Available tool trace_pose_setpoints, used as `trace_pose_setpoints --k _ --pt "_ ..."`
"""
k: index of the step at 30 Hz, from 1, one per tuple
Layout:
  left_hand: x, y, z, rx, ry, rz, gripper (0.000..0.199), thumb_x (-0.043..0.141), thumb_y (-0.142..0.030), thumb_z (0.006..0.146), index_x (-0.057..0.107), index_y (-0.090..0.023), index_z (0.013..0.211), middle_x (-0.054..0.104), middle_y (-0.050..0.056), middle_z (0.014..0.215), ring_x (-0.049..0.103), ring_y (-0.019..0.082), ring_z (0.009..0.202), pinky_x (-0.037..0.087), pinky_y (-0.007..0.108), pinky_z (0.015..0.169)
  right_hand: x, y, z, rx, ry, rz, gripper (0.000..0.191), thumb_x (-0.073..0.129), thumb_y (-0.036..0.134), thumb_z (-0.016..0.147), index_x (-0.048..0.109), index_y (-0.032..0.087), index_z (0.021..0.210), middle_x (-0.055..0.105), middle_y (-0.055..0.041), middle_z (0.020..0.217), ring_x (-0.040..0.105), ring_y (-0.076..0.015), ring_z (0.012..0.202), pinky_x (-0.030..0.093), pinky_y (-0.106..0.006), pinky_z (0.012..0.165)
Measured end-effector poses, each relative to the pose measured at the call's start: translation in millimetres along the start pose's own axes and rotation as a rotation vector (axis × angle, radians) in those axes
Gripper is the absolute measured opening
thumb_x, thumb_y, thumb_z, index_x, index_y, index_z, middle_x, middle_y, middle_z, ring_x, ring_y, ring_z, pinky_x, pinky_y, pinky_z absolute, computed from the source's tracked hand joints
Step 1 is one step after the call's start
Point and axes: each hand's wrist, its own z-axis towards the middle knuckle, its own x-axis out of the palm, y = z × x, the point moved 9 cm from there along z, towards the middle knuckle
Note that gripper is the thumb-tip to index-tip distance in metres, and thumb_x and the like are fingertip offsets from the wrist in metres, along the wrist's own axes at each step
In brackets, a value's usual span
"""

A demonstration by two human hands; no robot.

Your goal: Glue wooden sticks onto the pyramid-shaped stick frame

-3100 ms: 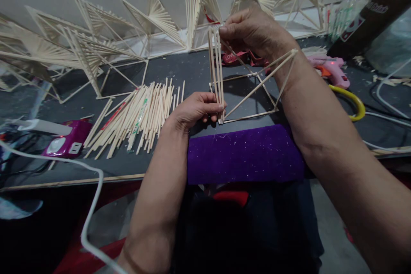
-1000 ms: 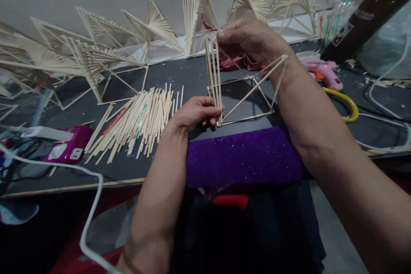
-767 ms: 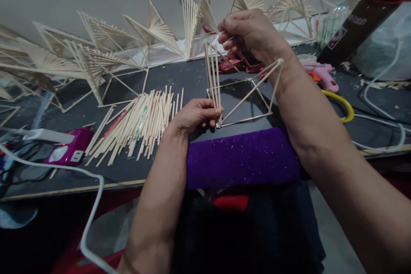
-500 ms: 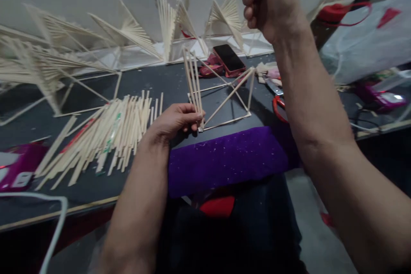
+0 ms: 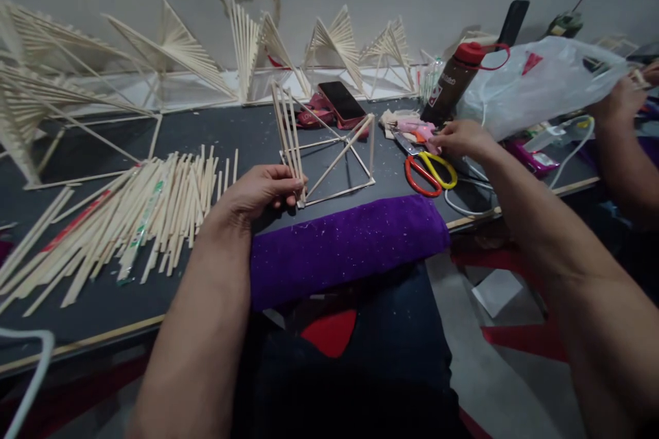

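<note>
My left hand (image 5: 268, 186) pinches the lower corner of a small frame of thin wooden sticks (image 5: 332, 180), where several upright sticks (image 5: 289, 125) meet. The frame stands on the dark table. Reaching to the right, my right hand (image 5: 466, 139) has its fingers closed on the end of a pink glue gun (image 5: 416, 127) with an orange part; its fingertips are partly hidden. Scissors (image 5: 431, 173) with red and yellow handles lie just below that hand. A folded purple cloth (image 5: 350, 247) lies along the table's front edge, below the frame.
Loose wooden sticks (image 5: 172, 209) lie in a pile at left. Fan-shaped stick models (image 5: 334, 41) line the wall. A phone (image 5: 341, 103), a brown bottle (image 5: 453, 82), and a white plastic bag (image 5: 540, 82) stand or lie behind. Another person's hand (image 5: 620, 103) is at far right.
My right hand has come down from its raised position to the pink glue gun. My left hand stays on the stick frame. The view has turned to the right.
</note>
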Motion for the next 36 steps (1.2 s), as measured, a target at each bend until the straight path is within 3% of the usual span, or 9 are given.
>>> trace_pose_setpoints --k 5,13,16,18,21,25,30,33,36 --pt "0.0 -1.0 -0.2 0.002 -0.007 -0.011 0.021 0.079 -0.026 0.064 0.069 -0.012 0.077 0.063 0.004 0.06 0.051 0.006 0.043 0.026 0.014 0.035 9.5 3.0 8.1 0.059 0.015 0.004 0.012 0.068 0.024 0.072 0.068 0.013 0.067 0.059 -0.0061 0.056 0.052 -0.0145 0.056 0.037 -0.026 0.053" --pt "1.5 -2.2 -0.2 0.014 0.012 0.009 0.02 0.079 -0.027 0.066 0.069 -0.012 0.075 0.063 0.005 0.059 0.052 0.007 0.044 0.027 0.014 0.035 -30.4 14.2 2.0 0.117 -0.216 0.181 0.014 0.058 0.022 0.076 0.062 0.012 0.068 0.057 -0.0089 0.054 0.051 -0.0156 0.048 0.038 -0.029 0.05" --pt "1.0 -1.4 -0.1 0.01 0.01 0.018 0.021 0.079 -0.029 0.067 0.068 -0.012 0.075 0.062 0.004 0.057 0.052 0.007 0.043 0.027 0.015 0.035 -48.3 24.3 -2.6 0.038 -0.367 0.286 0.012 0.053 0.022 0.082 0.061 0.013 0.081 0.059 -0.0061 0.066 0.05 -0.0121 0.052 0.039 -0.025 0.049" --pt "0.3 -1.0 -0.1 0.006 0.004 0.021 0.023 0.079 -0.03 0.067 0.069 -0.012 0.076 0.063 0.004 0.058 0.052 0.007 0.043 0.027 0.015 0.035 -65.7 37.7 -10.7 -0.094 -0.549 0.458 0.013 0.049 0.018 0.084 0.057 0.016 0.093 0.06 -0.0038 0.078 0.048 -0.0093 0.055 0.039 -0.022 0.05" --pt "0.2 -1.9 -1.0 0.009 0.001 0.019 0.024 0.08 -0.03 0.066 0.069 -0.011 0.077 0.064 0.005 0.06 0.052 0.006 0.044 0.027 0.015 0.036 -77.6 61.1 -23.7 -0.319 -0.68 0.835 0.018 0.051 0.007 0.075 0.052 0.019 0.088 0.054 0.0015 0.073 0.042 -0.0077 0.05 0.037 -0.021 0.047" --pt "1.4 -3.1 -3.8 0.012 0.003 0.008 0.022 0.079 -0.028 0.067 0.068 -0.012 0.077 0.063 0.004 0.06 0.052 0.006 0.045 0.027 0.015 0.036 -51.7 114.7 -22.3 -0.479 -0.33 1.123 0.013 0.049 0.006 0.065 0.053 0.017 0.071 0.051 0.0004 0.061 0.049 -0.0102 0.048 0.036 -0.023 0.044" --pt "1.9 -0.9 -6.3 -0.008 -0.003 -0.004 0.017 0.076 -0.024 0.069 0.068 -0.012 0.079 0.064 0.003 0.06 0.053 0.006 0.045 0.027 0.015 0.037 -15.2 192.1 -35.2 -0.647 0.125 1.277 0.035 0.05 0.015 0.061 0.063 0.014 0.094 0.071 -0.008 0.09 0.068 -0.0175 0.071 0.051 -0.025 0.055" --pt "2.5 0.0 -6.1 -0.012 0.002 0.007 0.017 0.076 -0.024 0.07 0.069 -0.013 0.079 0.065 0.003 0.062 0.053 0.006 0.046 0.027 0.016 0.037 -3.4 220.3 -46.9 -0.738 0.226 1.185 0.032 0.054 0.018 0.061 0.065 0.022 0.091 0.073 -0.0031 0.093 0.068 -0.0161 0.073 0.052 -0.023 0.056" --pt "2.3 0.1 -5.2 -0.008 -0.006 0.013 0.017 0.076 -0.025 0.07 0.069 -0.013 0.079 0.064 0.003 0.062 0.053 0.006 0.046 0.027 0.017 0.037 6.2 224.6 -52.1 -0.756 0.24 1.131 0.021 0.061 0.025 0.069 0.068 0.023 0.088 0.073 -0.0019 0.087 0.064 -0.0133 0.06 0.05 -0.023 0.052"
